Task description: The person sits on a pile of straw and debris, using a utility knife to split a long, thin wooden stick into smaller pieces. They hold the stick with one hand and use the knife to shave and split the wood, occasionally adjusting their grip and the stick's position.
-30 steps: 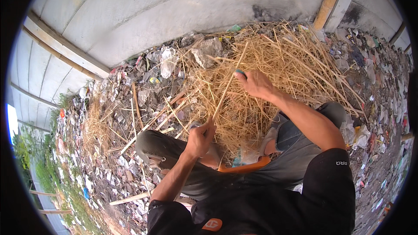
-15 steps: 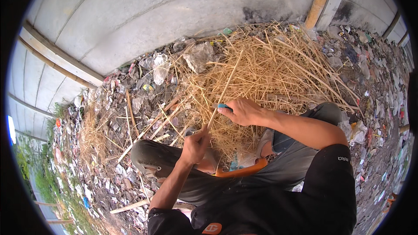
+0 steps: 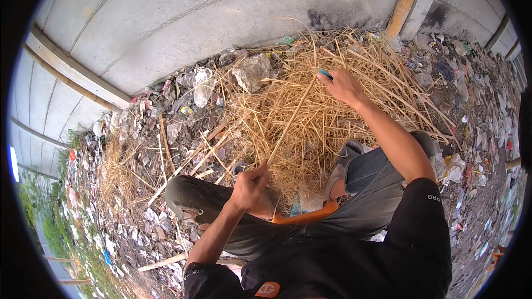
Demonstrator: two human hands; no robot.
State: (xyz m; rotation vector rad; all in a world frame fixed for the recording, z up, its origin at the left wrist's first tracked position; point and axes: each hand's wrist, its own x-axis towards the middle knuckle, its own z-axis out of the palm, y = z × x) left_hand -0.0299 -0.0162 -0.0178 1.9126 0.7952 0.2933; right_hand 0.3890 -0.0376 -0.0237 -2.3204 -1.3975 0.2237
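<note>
My left hand (image 3: 249, 187) is closed round the near end of a thin bamboo stick (image 3: 292, 118), just in front of my left knee. The stick slants away up to the right, over a heap of pale shavings (image 3: 382, 99). At its far end my right hand (image 3: 342, 87) is closed on a small knife (image 3: 326, 75) with a teal handle. Its blade is hardly visible from here. A thin curled strip (image 3: 291, 19) stands out beyond the stick's far end, against the wall.
A pale concrete wall (image 3: 221, 16) with a bamboo post (image 3: 406, 3) rises behind the heap. Litter covers the ground, with a stone (image 3: 252, 72) left of the heap. Split bamboo pieces (image 3: 166, 144) lie by my left knee. Something orange (image 3: 305, 217) shows between my legs.
My right hand has slid the knife away from me, up along the stick to its far end. My left hand stays in place, and the stick leans slightly more to the right.
</note>
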